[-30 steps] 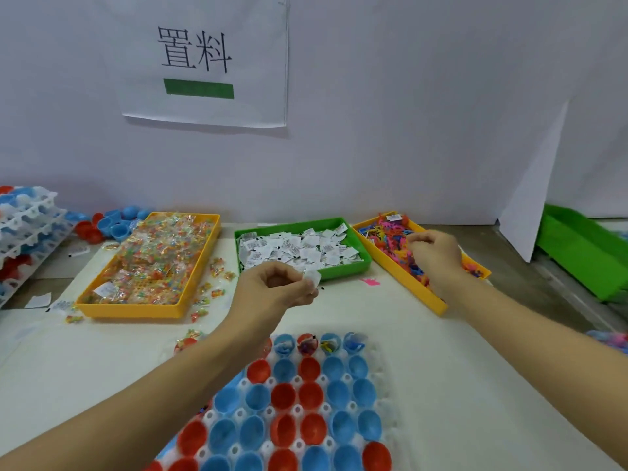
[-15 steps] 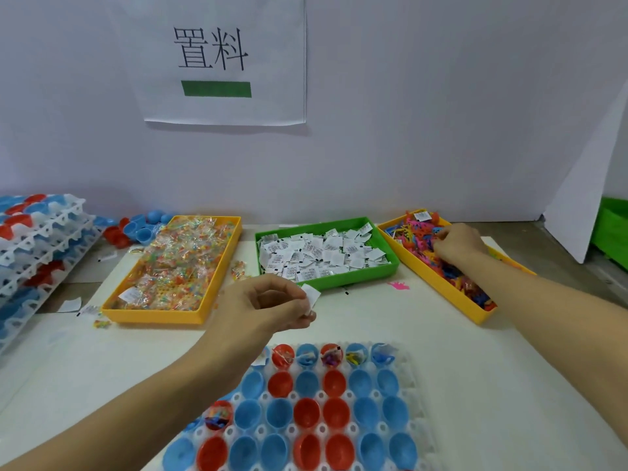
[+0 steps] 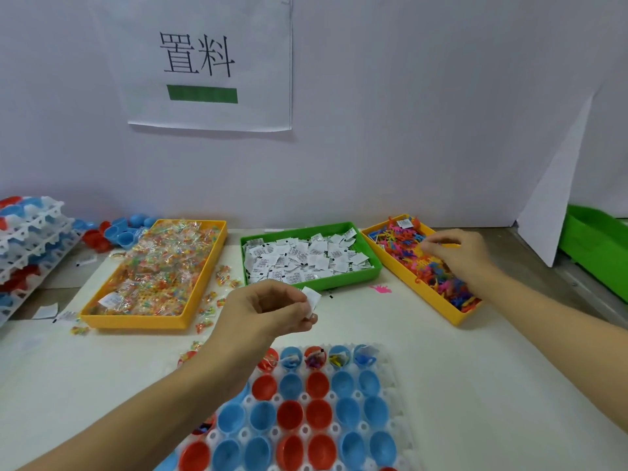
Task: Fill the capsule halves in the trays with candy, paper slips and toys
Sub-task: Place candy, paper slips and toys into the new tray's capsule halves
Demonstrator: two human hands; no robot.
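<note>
Pinching one white paper slip between thumb and curled fingers, the left hand hangs above the table, between the green tray and the far edge of the white capsule tray; its forearm runs back to the near left corner. The right hand has its fingers bent down into the heap of small plastic toys in the yellow tray at the table's right edge; whether they grip one I cannot tell. Three supply trays line the far edge: a second yellow one with wrapped candy at the left, the green one of paper slips in the middle, the toy tray at the right. In the capsule tray, five halves in the far row hold contents; the red and blue halves in the rows nearer the person look empty. One pink toy lies loose beside the green tray.
</note>
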